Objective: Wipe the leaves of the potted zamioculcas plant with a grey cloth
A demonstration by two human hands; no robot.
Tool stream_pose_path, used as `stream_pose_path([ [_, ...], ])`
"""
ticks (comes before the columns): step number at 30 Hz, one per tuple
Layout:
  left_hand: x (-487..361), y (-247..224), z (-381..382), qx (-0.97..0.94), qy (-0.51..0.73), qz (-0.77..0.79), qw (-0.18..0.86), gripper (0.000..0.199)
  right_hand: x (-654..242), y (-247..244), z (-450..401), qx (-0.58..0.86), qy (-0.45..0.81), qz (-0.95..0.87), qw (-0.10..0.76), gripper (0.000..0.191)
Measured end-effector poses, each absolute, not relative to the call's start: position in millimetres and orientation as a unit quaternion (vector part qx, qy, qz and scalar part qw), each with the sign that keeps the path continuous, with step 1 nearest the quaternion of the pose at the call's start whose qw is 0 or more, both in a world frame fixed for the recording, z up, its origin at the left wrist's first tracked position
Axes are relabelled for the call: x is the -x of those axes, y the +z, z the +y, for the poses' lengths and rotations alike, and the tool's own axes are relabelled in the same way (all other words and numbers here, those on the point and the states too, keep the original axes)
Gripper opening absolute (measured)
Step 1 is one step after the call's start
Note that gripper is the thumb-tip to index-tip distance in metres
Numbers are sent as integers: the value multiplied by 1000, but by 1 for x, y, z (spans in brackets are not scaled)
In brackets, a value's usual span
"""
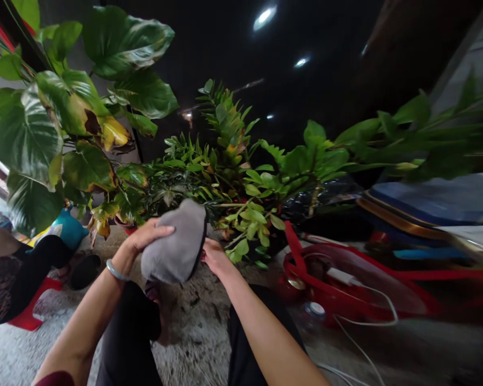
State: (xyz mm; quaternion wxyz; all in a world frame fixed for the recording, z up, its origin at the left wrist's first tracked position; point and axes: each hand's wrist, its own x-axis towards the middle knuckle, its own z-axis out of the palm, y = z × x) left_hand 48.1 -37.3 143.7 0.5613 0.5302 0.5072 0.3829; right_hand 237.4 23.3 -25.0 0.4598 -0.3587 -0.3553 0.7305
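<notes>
A soft grey, fuzzy piece of fabric with a black edge is held up in front of me, above my knees; its exact kind is not clear. My left hand grips its left side, thumb lying on top and the other fingers hidden behind. At the black edge on the other side is my right hand, its fingers curled and pressed against the rim, partly hidden by the fabric. A pale bangle circles my left wrist.
Potted plants with green and yellowing leaves stand ahead. To the right is a red basket with a white plug and cable, beside a blue container. Another person sits at left on a red stool, near a dark bucket.
</notes>
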Motion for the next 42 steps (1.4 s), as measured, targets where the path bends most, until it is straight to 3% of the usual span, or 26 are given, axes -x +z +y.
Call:
stream_pose_path([
  [3, -57, 169, -11, -479, 533, 476, 510, 52, -236, -20, 24, 359, 740, -334, 460, 31],
  [5, -65, 161, 3, -459, 561, 492, 482, 52, -234, -18, 25, 362, 745, -317, 462, 31],
  [7, -68, 138, 3, -472, 510, 540, 474, 48, -232, -19, 25, 368, 746, -308, 462, 28],
  [10, -59, 100, -23, -547, 341, 566, 514, 38, -230, -24, 26, 400, 737, -309, 449, 21],
  [13, -44, 93, -55, -565, 275, 545, 555, 31, -230, -28, 25, 430, 729, -308, 435, 16],
  [19, -51, 163, -32, -474, 524, 482, 518, 50, -230, -17, 19, 381, 750, -313, 441, 28],
  [22, -66, 167, 0, -448, 595, 468, 476, 53, -229, -14, 19, 372, 752, -307, 449, 30],
  [30, -39, 66, -46, -545, 300, 553, 554, 38, -243, -21, 21, 412, 737, -322, 429, 22],
  [33, -26, 64, -67, -460, 390, 531, 595, 44, -245, -16, 19, 409, 744, -317, 423, 27],
  [37, -30, 72, -72, -355, 555, 517, 546, 53, -243, -4, 12, 422, 744, -272, 442, 31],
  [40, -40, 67, -74, -342, 592, 530, 501, 58, -238, 11, -8, 414, 751, -245, 452, 29],
  [42, -47, 59, -78, -346, 598, 540, 481, 58, -231, 22, -30, 377, 762, -271, 450, 42],
])
